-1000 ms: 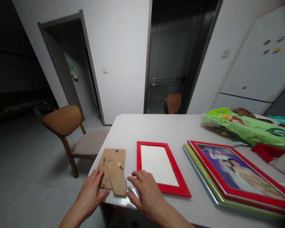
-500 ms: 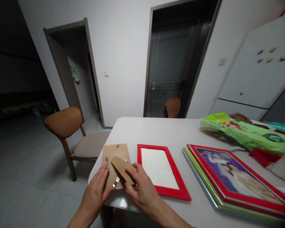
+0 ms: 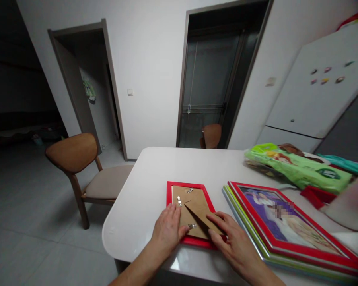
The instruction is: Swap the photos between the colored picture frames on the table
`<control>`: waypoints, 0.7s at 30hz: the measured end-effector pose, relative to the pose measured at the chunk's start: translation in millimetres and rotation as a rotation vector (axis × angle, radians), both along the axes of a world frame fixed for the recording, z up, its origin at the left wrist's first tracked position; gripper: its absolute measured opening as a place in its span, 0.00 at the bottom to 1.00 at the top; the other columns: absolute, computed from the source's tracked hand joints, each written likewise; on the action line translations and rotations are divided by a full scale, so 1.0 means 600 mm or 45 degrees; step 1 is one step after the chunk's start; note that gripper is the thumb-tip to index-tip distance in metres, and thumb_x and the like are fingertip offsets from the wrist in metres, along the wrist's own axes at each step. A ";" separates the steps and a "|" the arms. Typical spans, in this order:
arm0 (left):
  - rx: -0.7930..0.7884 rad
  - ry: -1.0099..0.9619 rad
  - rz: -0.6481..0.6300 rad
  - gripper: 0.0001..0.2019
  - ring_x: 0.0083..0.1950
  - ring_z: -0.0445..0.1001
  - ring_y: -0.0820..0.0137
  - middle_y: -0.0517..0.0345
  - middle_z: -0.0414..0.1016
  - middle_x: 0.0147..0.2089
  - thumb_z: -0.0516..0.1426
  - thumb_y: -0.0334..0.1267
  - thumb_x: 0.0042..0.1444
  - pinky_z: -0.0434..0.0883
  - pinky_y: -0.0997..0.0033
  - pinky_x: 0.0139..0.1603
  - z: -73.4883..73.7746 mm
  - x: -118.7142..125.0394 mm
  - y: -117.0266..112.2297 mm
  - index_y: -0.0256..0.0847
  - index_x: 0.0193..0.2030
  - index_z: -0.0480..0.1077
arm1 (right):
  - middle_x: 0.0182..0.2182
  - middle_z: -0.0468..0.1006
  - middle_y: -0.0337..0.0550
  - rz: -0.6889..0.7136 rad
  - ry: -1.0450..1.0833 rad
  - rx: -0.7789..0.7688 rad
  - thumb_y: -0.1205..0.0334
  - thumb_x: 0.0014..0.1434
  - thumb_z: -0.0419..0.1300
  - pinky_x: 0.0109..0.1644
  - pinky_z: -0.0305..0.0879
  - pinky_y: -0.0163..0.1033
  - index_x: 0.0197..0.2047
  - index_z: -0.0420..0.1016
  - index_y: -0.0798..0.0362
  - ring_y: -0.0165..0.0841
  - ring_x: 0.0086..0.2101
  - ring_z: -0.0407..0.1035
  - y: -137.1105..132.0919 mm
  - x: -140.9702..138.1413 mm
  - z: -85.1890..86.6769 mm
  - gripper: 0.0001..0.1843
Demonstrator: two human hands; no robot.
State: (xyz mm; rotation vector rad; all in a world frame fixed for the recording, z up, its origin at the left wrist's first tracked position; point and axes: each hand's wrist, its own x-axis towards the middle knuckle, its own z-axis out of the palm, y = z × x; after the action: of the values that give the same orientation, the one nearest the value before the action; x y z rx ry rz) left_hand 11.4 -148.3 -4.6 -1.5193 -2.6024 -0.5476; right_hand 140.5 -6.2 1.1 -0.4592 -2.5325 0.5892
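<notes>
A brown picture frame backing board (image 3: pixel 185 216) with metal clips lies over the opening of a red picture frame (image 3: pixel 209 196) on the table. Its stand flap (image 3: pixel 207 219) is tilted up from the board. My left hand (image 3: pixel 167 228) grips the board's left side, thumb near the lower clip. The right side is held by my right hand (image 3: pixel 231 238), its thumb and fingers closed about the flap and the board's edge. Under my hands, the frame's lower corners are partly hidden.
Right of the frame, a stack of picture frames (image 3: pixel 250 222) has a red one with a photo on top. Behind it lies a green plastic pack (image 3: pixel 304 165). A wooden chair (image 3: pixel 74 153) stands left of the white table (image 3: pixel 131 214).
Both hands have carried the backing board rightward, from beside the red frame to over its opening. The view has shifted slightly.
</notes>
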 end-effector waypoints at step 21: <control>0.137 -0.163 -0.285 0.17 0.53 0.61 0.64 0.50 0.65 0.51 0.57 0.50 0.44 0.50 0.56 0.56 -0.026 -0.005 -0.021 0.39 0.36 0.65 | 0.42 0.68 0.50 0.105 -0.038 0.260 0.59 0.51 0.50 0.47 0.59 0.46 0.44 0.69 0.53 0.38 0.44 0.61 0.033 -0.001 -0.051 0.17</control>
State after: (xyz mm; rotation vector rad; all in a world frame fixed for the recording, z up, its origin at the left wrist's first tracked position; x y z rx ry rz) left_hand 8.6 -161.1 -20.1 -1.8072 -2.4585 -0.8162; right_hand 139.9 13.8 -29.5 -0.2932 -2.6152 0.3500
